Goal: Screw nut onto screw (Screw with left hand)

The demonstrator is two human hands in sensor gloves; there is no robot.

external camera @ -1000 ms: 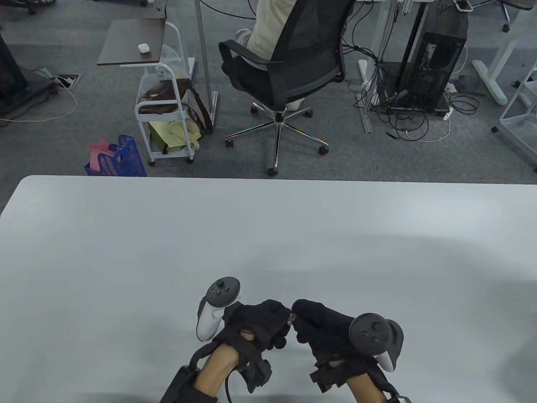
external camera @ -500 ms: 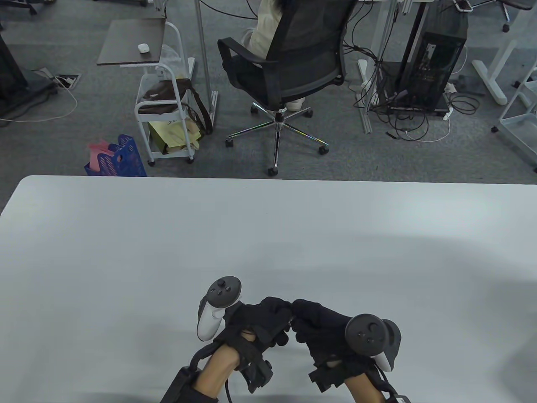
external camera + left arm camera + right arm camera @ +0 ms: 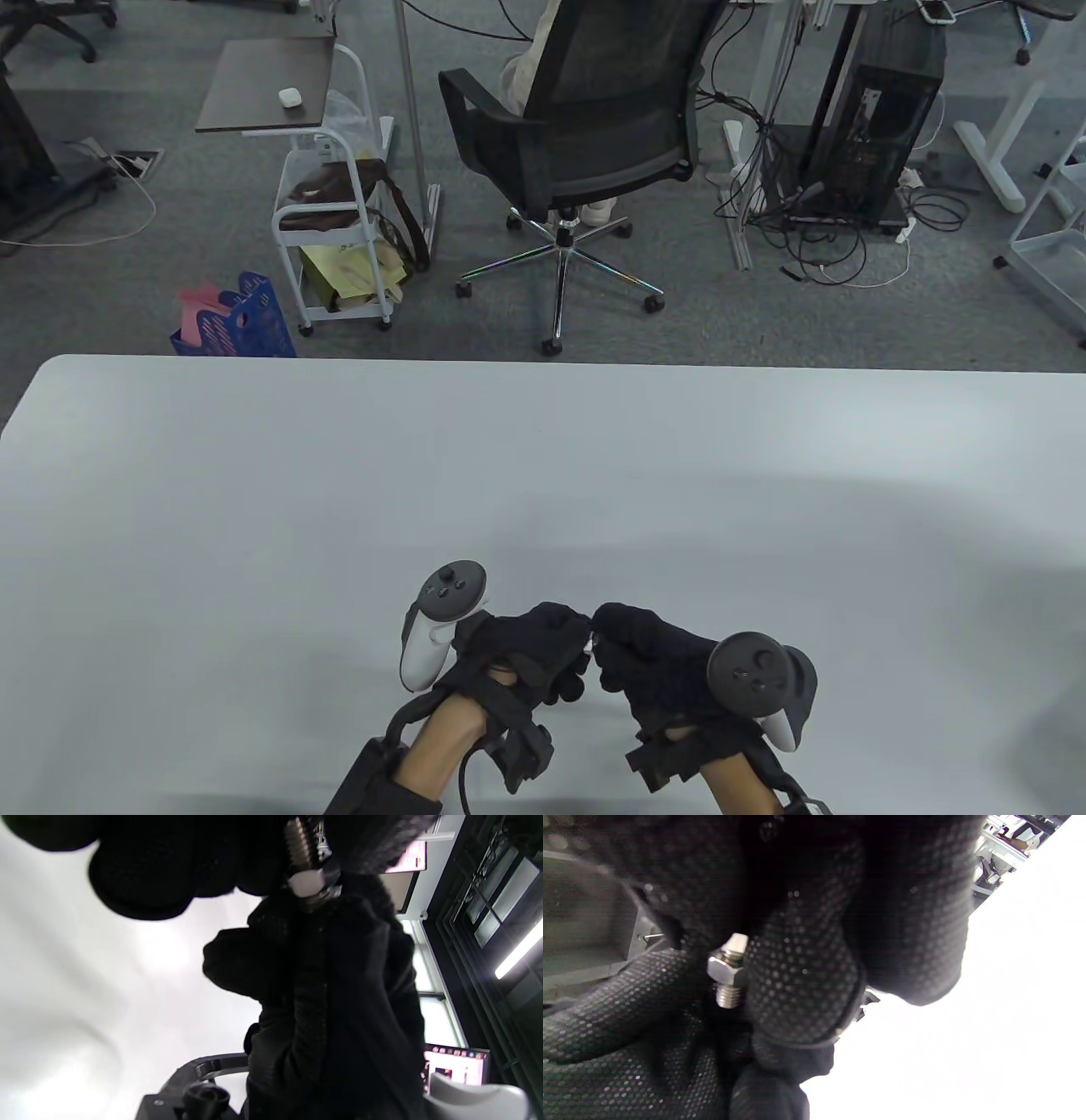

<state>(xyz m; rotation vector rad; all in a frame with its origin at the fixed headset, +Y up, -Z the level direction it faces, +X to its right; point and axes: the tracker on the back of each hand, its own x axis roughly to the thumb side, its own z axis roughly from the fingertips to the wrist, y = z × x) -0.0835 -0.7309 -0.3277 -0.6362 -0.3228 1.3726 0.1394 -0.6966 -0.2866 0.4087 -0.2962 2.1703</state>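
Both gloved hands meet low over the white table (image 3: 254, 509), fingertips together. A steel screw (image 3: 298, 840) with a hex nut (image 3: 311, 885) threaded on it sits between them; in the table view only a glint of metal (image 3: 589, 646) shows. My left hand (image 3: 573, 635) grips the threaded shaft, which runs up into its fingers (image 3: 144, 878). My right hand (image 3: 606, 638) pinches the nut (image 3: 727, 969). In the right wrist view bare thread (image 3: 728, 995) shows below the nut and a short tip above it, beside my right fingers (image 3: 797, 963).
The table's far edge (image 3: 543, 361) lies well beyond the hands. Past it stand an office chair (image 3: 577, 144), a white trolley (image 3: 331, 221) and a blue crate (image 3: 242, 323) on the carpet.
The hands have stayed together in the same spot. The fingertips have shifted slightly around the screw, so less metal shows in the table view. The chair behind has turned a little.
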